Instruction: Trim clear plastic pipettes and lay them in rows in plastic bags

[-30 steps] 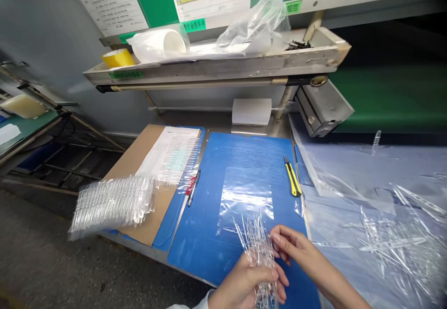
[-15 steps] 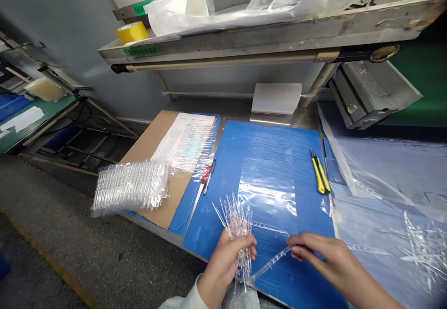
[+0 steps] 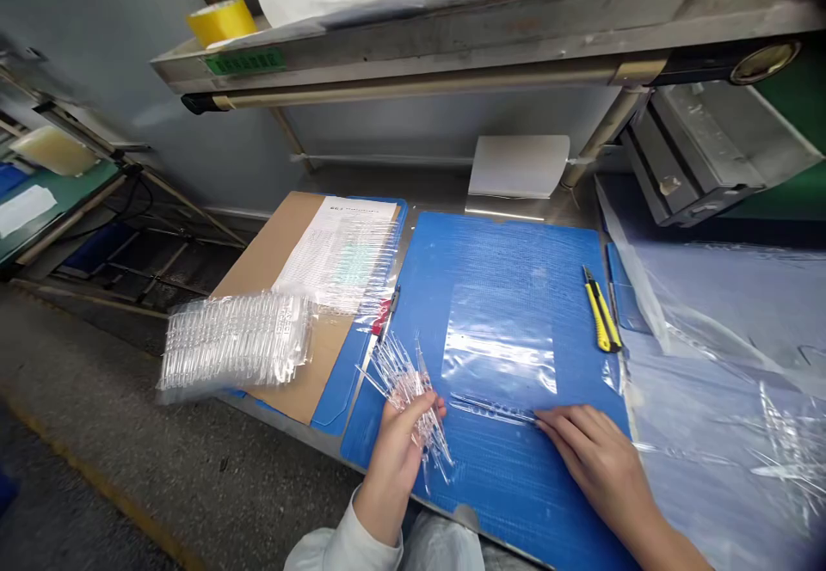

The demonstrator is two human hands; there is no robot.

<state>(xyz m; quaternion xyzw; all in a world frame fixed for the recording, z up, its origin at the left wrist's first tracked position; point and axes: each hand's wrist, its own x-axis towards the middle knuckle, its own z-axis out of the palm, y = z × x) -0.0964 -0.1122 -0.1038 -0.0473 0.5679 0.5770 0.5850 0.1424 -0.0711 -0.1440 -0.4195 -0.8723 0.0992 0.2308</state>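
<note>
My left hand (image 3: 400,438) is closed around a loose bundle of clear pointed plastic sticks (image 3: 395,366), fanned out above and below the fist. It is over the near left part of the blue mat (image 3: 503,489). My right hand (image 3: 597,455) pinches the right end of a clear plastic stick (image 3: 494,408), which lies nearly level on the mat beside another like it. Just beyond these two sticks, a flat clear plastic bag (image 3: 496,352) rests on the mat.
A yellow utility knife (image 3: 601,309) lies at the mat's right edge. Loose sticks (image 3: 791,442) lie on plastic sheeting at right. A bagged stack of sticks (image 3: 236,343), cardboard (image 3: 255,257), a printed sheet (image 3: 310,248) and a pen (image 3: 389,313) are at left. A shelf (image 3: 452,42) overhangs the back.
My right hand has brought its stick from a slant near the bundle to beside the one on the mat. My left hand with the bundle has moved left and tilted. The view has shifted slightly.
</note>
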